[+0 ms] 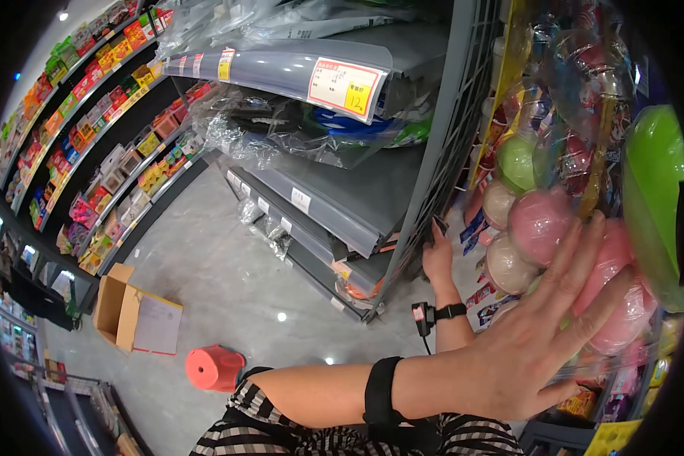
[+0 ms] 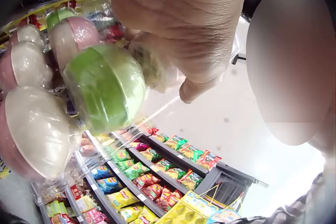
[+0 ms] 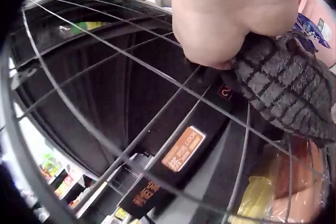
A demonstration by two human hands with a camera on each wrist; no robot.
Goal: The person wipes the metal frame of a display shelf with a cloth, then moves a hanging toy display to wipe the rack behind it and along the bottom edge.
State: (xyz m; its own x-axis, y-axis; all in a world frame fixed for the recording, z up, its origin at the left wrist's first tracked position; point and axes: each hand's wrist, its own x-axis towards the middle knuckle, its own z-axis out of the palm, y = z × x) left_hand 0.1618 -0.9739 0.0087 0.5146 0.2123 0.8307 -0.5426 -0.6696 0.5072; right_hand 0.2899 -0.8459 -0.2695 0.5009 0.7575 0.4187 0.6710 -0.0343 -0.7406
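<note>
My left hand [image 1: 501,353] reaches across to the right, its fingers spread over a pink ball [image 1: 619,304] in clear plastic wrap. Around it hang more wrapped balls: another pink one [image 1: 541,226], a pale one [image 1: 509,264] and a green one [image 2: 107,87]. Lower down, my right hand [image 1: 438,262] is beside the wire mesh side of a shelf rack. In the right wrist view this hand [image 3: 231,14] grips a dark grey item [image 3: 286,85] with a ridged, segmented surface; the fingertips are hidden there. A black strip with an orange label [image 3: 184,149] lies behind the wires.
The wire mesh [image 1: 444,144] stands between the hanging balls and grey shelves [image 1: 342,197] with price tags. On the floor are a red stool [image 1: 214,368] and an open cardboard box [image 1: 118,308]. Shelves of packaged goods [image 1: 91,83] line the left.
</note>
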